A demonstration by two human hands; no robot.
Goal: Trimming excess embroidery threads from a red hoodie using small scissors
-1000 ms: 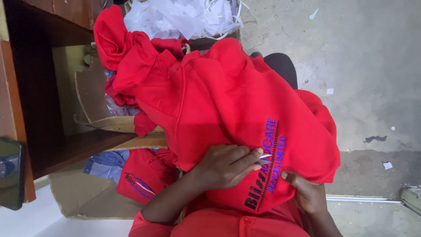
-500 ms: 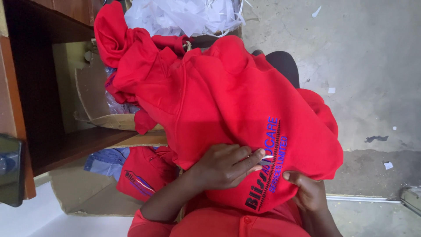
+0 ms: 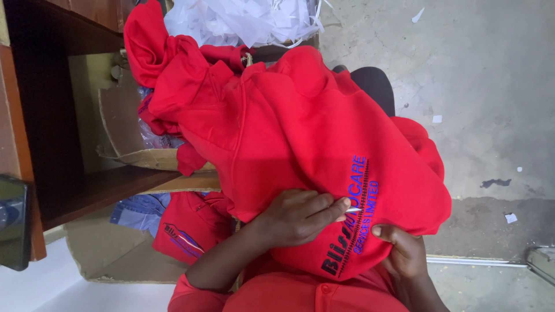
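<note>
A red hooded sweatshirt (image 3: 300, 133) lies spread over my lap, with blue and dark embroidered lettering (image 3: 352, 214) near its lower edge. My left hand (image 3: 298, 216) rests on the fabric and pinches a small thin pale tool (image 3: 353, 209), its tip at the lettering. My right hand (image 3: 404, 251) grips the sweatshirt's edge just below the lettering, thumb on top. I wear a red garment myself, and its sleeve shows at the bottom.
A dark wooden desk (image 3: 34, 115) stands at the left above an open cardboard box (image 3: 127, 156). More red garments (image 3: 185, 231) and blue denim (image 3: 136, 211) lie beside it. White scraps (image 3: 243, 20) pile up at the top. Grey concrete floor (image 3: 480, 86) is on the right.
My left hand with the tool has shifted slightly along the lettering. The sweatshirt and my right hand have barely moved.
</note>
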